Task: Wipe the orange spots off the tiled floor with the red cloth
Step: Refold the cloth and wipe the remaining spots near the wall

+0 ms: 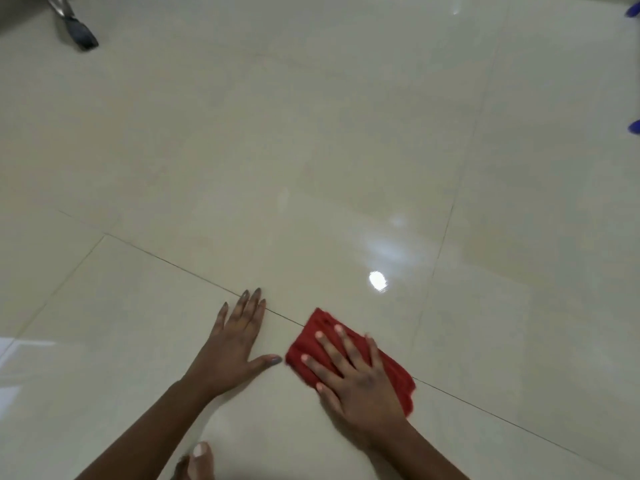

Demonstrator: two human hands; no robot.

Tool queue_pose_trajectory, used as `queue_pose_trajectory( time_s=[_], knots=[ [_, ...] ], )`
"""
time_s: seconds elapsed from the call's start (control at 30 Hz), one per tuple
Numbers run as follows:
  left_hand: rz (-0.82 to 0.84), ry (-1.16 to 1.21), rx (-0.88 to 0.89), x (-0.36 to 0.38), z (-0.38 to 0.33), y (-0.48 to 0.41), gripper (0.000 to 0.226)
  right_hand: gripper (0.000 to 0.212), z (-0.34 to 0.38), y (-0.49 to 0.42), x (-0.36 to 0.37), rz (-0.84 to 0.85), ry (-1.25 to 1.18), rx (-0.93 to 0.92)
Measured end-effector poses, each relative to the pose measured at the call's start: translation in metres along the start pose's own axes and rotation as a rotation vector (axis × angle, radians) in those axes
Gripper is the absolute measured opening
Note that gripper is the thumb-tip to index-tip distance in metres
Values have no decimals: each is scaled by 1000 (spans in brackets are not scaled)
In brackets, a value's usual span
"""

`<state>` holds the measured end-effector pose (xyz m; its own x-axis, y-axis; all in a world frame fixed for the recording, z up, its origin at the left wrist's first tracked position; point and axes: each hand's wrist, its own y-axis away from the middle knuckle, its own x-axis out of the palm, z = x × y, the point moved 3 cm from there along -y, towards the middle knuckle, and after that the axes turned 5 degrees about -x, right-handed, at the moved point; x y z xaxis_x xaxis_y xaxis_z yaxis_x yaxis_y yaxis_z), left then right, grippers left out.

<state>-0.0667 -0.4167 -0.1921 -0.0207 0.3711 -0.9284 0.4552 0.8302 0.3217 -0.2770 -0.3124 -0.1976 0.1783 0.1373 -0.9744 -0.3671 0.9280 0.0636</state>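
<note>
The red cloth (313, 336) lies bunched on the glossy cream tiled floor (311, 150), across a grout line. My right hand (356, 379) presses flat on top of it, fingers spread and pointing up-left. To its left, my left hand (235, 344) rests flat on the bare tile, palm down, fingers apart, holding nothing. Its thumb tip nearly touches the cloth's left edge. I can make out no orange spots on the tiles; anything under the cloth is hidden.
A metal furniture leg with a dark foot (81, 34) stands at the far left. Two blue objects (634, 128) show at the right edge. My toes (197, 460) are at the bottom. Light glare (377, 280) reflects off the tile.
</note>
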Motion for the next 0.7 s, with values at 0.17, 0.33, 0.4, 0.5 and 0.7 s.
queue_pose_trajectory(
  time_s=[0.17,0.33,0.4,0.5,0.7],
  knots=[
    [22,-54,195,6,-78,-27,90,50,-75,42,-17,-54,-42,471],
    [67,-169,352,13,-151,-65,86,53,-159,121,-33,-75,-77,962],
    [88,-209,396,10,-175,-77,97,56,-173,158,-34,-94,-106,1099],
    [121,-212,398,5,-202,-86,120,54,-177,196,-38,-164,-134,1285],
    [137,-276,424,-10,-234,-110,106,52,-157,179,-38,-194,-290,1745]
  ],
)
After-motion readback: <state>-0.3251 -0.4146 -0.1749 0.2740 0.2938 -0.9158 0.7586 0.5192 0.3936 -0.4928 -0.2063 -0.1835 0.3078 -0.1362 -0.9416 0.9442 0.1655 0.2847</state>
